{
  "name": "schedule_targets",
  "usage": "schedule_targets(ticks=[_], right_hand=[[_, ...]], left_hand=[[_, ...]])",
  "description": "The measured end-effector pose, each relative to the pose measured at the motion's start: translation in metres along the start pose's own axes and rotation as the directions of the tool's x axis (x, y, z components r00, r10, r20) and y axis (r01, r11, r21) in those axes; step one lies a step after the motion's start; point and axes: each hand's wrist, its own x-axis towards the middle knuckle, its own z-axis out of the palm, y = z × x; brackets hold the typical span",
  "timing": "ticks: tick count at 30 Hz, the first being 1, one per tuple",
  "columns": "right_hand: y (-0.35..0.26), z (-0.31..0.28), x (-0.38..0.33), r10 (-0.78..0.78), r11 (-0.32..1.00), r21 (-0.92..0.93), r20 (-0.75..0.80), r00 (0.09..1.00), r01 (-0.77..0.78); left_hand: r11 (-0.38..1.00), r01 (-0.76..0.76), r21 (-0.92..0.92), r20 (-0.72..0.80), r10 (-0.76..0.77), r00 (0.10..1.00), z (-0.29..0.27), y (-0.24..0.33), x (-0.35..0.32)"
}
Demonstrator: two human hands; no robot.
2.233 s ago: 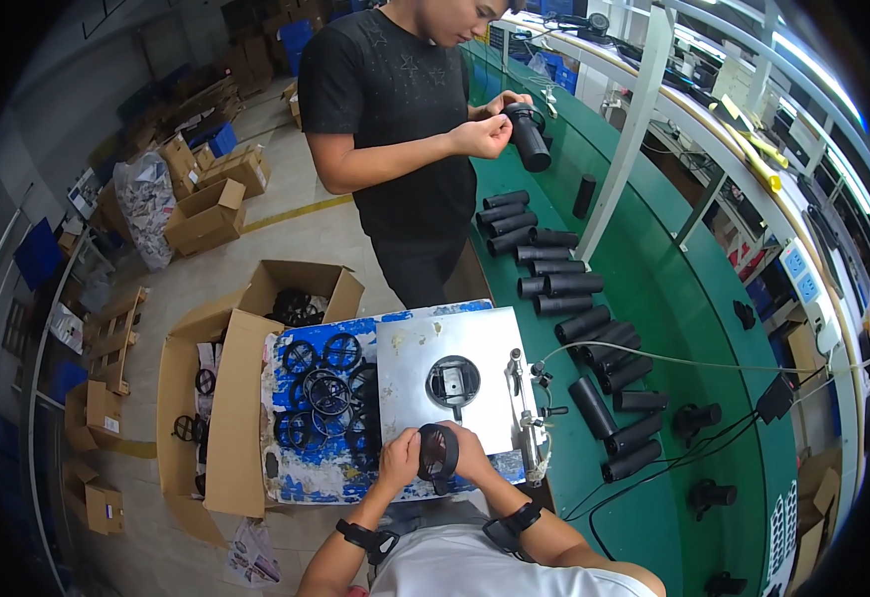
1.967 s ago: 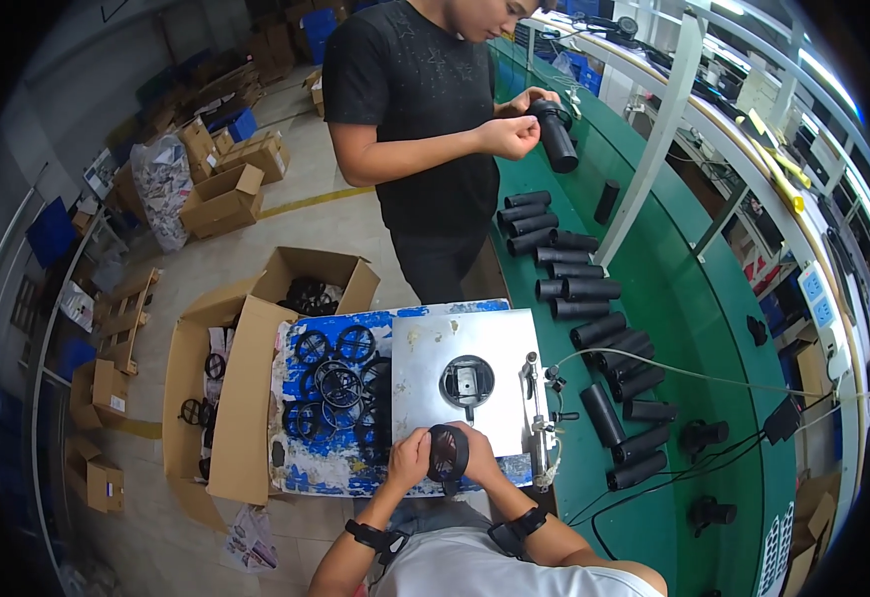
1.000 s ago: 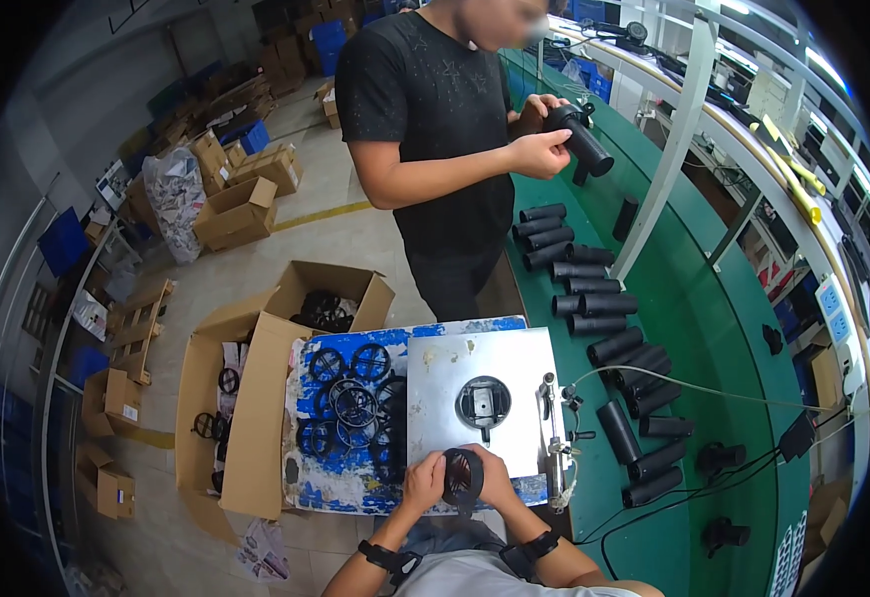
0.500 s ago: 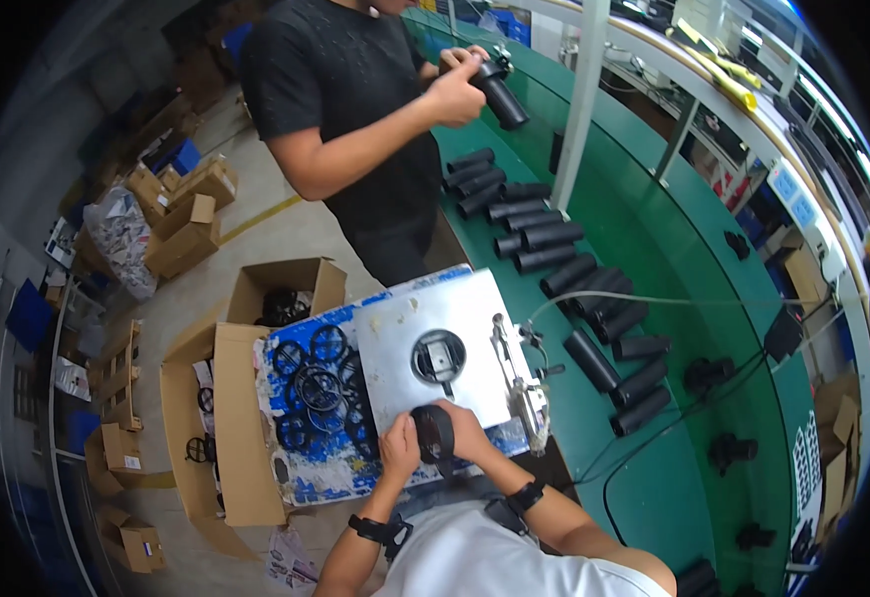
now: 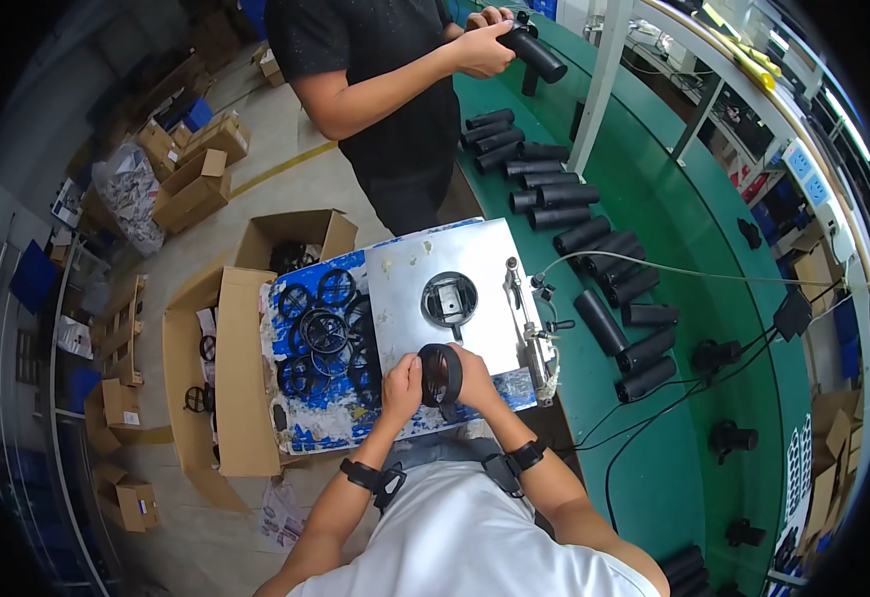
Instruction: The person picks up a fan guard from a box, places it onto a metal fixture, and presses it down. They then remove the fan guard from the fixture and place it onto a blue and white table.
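Between my two hands I hold a black ring-shaped part (image 5: 441,375), tilted up over the near edge of a metal plate (image 5: 400,318). My left hand (image 5: 402,387) grips its left side with curled fingers. On its other side my right hand (image 5: 474,378) is closed, with the fingers partly hidden behind the ring. Just beyond my hands, the plate has a round opening (image 5: 450,299) with a small metal block inside. A lever clamp mechanism (image 5: 535,343) lines the plate's right side. Several black spoked rings (image 5: 326,330) lie on the worn blue surface (image 5: 311,408) to the left.
Cardboard boxes (image 5: 248,373) stand at the left of the work surface, with black parts inside. Several black tubes (image 5: 600,323) lie on the green bench (image 5: 554,398), crossed by a hose and cables. Across from me, a co-worker in black (image 5: 395,129) holds a black tube (image 5: 537,54).
The scene has shifted upward and slightly right in view. My hands still hold the ring near the plate's front edge, its open face now turned more into view.
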Motion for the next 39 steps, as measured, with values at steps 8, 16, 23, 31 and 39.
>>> schedule_targets(ticks=[8,16,23,31,39], right_hand=[[0.000,0.004,0.000,0.024,0.999,-0.034,-0.036,0.999,-0.026],[0.009,0.011,-0.004,0.037,0.993,-0.112,-0.051,0.998,-0.043],[0.041,0.026,-0.010,0.081,0.982,0.176,-0.068,0.994,-0.068],[-0.059,-0.018,-0.006,0.227,0.673,0.650,0.273,0.935,-0.353],[-0.056,-0.019,-0.001,0.272,0.738,0.638,0.020,0.962,-0.222]], left_hand=[[1.000,0.019,0.009,0.010,-0.019,1.000,-0.003,0.000,0.002],[0.999,0.040,-0.035,0.042,-0.038,0.998,-0.007,-0.010,-0.002],[0.973,0.167,-0.160,0.251,-0.124,0.960,-0.015,-0.020,0.001],[0.516,0.594,-0.617,0.672,-0.047,0.739,-0.008,0.035,0.006],[0.415,0.661,-0.625,0.561,-0.351,0.750,-0.028,0.010,0.003]])
